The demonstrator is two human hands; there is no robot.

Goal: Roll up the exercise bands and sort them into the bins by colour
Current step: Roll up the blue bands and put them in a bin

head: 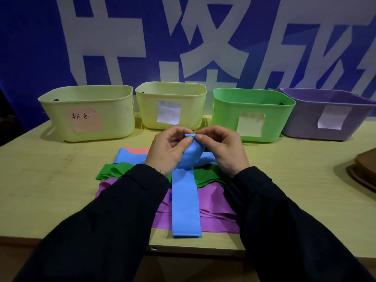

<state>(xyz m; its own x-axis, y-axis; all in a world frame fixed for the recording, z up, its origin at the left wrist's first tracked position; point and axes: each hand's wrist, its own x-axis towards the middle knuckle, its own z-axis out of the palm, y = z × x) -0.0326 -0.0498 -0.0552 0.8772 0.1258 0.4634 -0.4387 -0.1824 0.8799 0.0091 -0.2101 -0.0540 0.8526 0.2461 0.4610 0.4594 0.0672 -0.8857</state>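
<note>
Both hands, left (pixel 166 148) and right (pixel 221 147), pinch the far end of the blue band (pixel 186 202), raised to start a tight roll. Its tail trails across purple bands (pixel 215 202) to the worktop's (pixel 50 190) near edge. Bins (pixel 171 104) line the far edge.

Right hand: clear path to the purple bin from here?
Probably yes, once free: the right hand pinches the blue band now, and bare table lies between it and the purple bin.
</note>
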